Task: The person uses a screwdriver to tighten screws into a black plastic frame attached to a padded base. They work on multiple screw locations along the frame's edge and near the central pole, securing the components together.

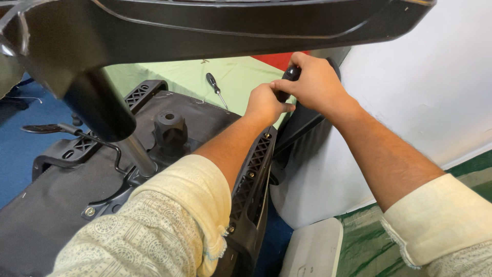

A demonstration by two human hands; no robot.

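An office chair lies upside down, its black seat underside facing me with a knob and a metal column rising to the black star base overhead. My right hand grips a black tool handle at the chair's far side, where a black armrest bracket stands. My left hand is closed just below it, touching the same handle and bracket. The tool's tip is hidden behind my hands.
A black-handled screwdriver lies on the green cloth beyond the seat. A white wall stands to the right. A white box rests on green sheeting at the lower right. A black lever sticks out left.
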